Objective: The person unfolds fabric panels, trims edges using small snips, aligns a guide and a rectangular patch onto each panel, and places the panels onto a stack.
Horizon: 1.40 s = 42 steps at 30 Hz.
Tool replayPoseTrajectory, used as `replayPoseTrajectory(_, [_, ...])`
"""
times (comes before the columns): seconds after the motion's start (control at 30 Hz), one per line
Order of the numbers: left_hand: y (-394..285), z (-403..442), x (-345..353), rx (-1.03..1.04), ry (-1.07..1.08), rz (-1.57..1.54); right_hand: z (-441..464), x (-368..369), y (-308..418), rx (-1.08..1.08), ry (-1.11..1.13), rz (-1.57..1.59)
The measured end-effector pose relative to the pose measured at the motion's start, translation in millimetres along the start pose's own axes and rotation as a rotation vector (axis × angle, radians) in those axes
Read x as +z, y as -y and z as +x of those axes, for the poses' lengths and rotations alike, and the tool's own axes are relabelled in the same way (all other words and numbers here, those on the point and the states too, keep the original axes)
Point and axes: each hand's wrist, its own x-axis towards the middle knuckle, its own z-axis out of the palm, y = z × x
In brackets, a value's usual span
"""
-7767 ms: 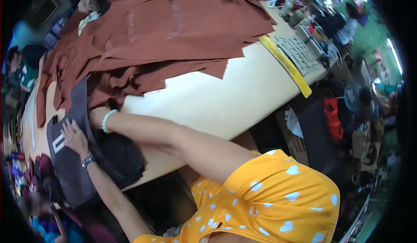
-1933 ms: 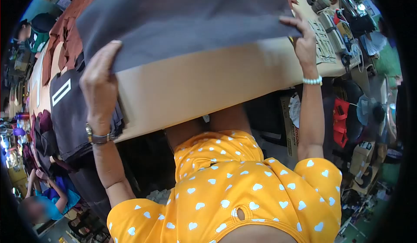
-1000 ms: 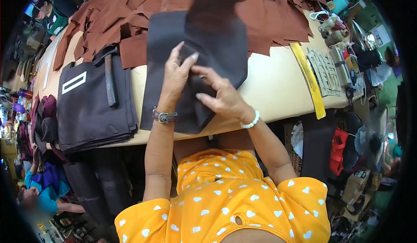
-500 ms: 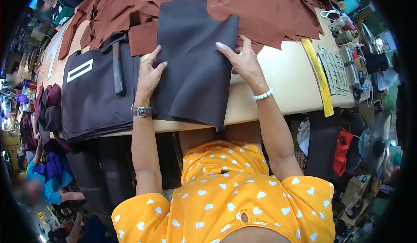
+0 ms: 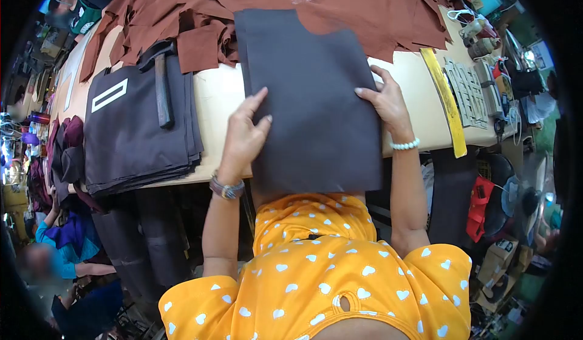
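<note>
A dark brown fabric panel (image 5: 310,109), with a curved notch cut in its top edge, lies before me and reaches past the table's front edge to my lap. A second layer shows along its left side. My left hand (image 5: 247,134) rests at the panel's left edge, thumb and forefinger spread apart on the cloth. At the right edge, my right hand (image 5: 388,106) has its thumb on top and some fingers behind the cloth, pinching it. Left of it sits a stack of similar dark panels (image 5: 133,148), topped by a hammer (image 5: 162,91) and a white rectangular frame (image 5: 110,96).
Reddish-brown fabric pieces (image 5: 340,6) cover the far side of the table (image 5: 419,97). A yellow ruler (image 5: 446,106) and slotted templates (image 5: 466,94) lie at right. A red pouch (image 5: 480,209) hangs below. Other people are at the far left.
The dark panel has shifted right and toward me, flattening out. Both hands moved right and nearer my body with it. The stack's right edge and bare table now show beside it.
</note>
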Motion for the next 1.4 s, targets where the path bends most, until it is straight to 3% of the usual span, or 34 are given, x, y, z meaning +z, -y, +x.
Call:
replayPoseTrajectory(0.13, [-17.7, -24.1, 14.0, 0.013, 0.018, 0.092, -26.6, -17.4, 4.6, 0.055, 0.028, 0.000])
replayPoseTrajectory(0.3, [-24.6, -5.3, 12.5, -0.124, -0.010, 0.071, -22.7, -21.7, 4.2, 0.014, -0.047, -0.270])
replayPoseTrajectory(0.33, [-7.3, 8.8, 15.3, -0.065, -0.075, 0.035, -15.3, -18.7, 10.1, 0.024, -0.078, -0.332])
replayPoseTrajectory(0.37, [9.9, 22.8, 18.0, -0.004, -0.137, 0.003, -4.7, -15.8, 11.9, 0.006, -0.102, -0.313])
replayPoseTrajectory(0.47, [15.4, 55.6, 15.7, -0.137, -0.133, -0.092, 35.9, -8.2, 1.7, -0.094, -0.185, -0.222])
replayPoseTrajectory(0.57, [27.8, 70.2, 17.4, -0.129, -0.180, -0.125, 46.8, -4.1, 1.9, -0.026, -0.069, 0.019])
replayPoseTrajectory(0.87, [9.0, 64.3, 19.0, -0.129, -0.376, 0.030, 41.0, 0.8, -3.5, -0.091, -0.132, 0.057])
replayPoseTrajectory(1.07, [3.9, 63.8, 17.6, -0.157, -0.366, 0.109, 41.0, 3.7, -6.1, -0.123, -0.158, 0.011])
replayPoseTrajectory(1.4, [17.8, 66.8, 21.6, -0.014, -0.423, 0.152, 40.0, 3.6, -7.0, -0.133, -0.167, -0.016])
